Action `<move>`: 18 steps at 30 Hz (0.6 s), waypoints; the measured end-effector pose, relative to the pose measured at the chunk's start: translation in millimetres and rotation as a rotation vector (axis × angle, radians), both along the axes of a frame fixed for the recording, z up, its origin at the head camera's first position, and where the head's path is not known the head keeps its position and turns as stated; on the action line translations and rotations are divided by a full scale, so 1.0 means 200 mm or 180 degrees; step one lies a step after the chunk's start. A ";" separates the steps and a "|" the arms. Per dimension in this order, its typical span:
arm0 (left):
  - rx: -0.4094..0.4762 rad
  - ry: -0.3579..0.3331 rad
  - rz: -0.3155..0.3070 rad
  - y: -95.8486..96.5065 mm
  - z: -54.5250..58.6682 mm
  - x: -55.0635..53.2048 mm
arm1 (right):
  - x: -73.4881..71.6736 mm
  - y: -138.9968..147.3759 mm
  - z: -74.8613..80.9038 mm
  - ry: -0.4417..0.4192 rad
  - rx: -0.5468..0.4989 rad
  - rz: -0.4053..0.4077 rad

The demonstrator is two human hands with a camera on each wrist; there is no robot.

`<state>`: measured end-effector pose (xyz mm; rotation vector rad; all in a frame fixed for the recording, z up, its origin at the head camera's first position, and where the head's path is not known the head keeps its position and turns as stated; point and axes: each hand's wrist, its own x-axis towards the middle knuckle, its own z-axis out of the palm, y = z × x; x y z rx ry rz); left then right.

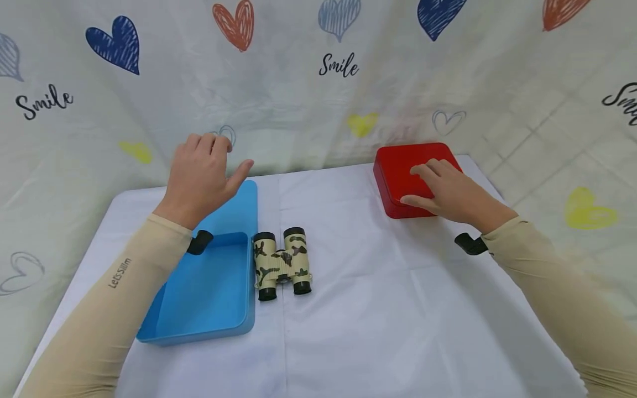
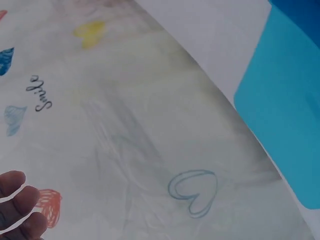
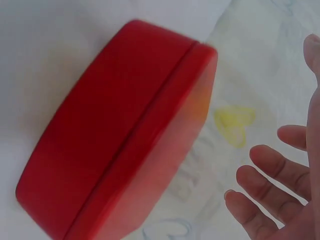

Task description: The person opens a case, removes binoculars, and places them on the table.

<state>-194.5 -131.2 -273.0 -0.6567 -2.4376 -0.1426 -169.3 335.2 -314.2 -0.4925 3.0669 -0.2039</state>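
Observation:
My left hand is raised over the far part of the blue box, its fingers loosely bent and nothing in them. Below it the blue box lies with its tray side bare and a flat blue lid part behind. Over the red box at the back right hovers my right hand, fingers relaxed and apart from the box in the right wrist view. That red box is closed, a seam running round its side. Camouflage binoculars lie right beside the blue box's right wall.
A white cloth covers the table. Behind the table's back edge hangs a pale curtain printed with hearts and the word Smile. Small black wrist cameras sit on both sleeves.

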 end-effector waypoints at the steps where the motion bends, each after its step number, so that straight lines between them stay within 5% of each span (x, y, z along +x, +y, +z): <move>1: 0.0024 -0.0021 -0.0017 0.03 0.00 -0.01 | 0.00 0.02 0.01 0.0004 0.0000 -0.0030; 18: 0.0163 -0.0522 -0.0122 0.35 -0.10 -0.11 | -0.07 0.30 -0.01 -0.0006 -0.0089 -0.0322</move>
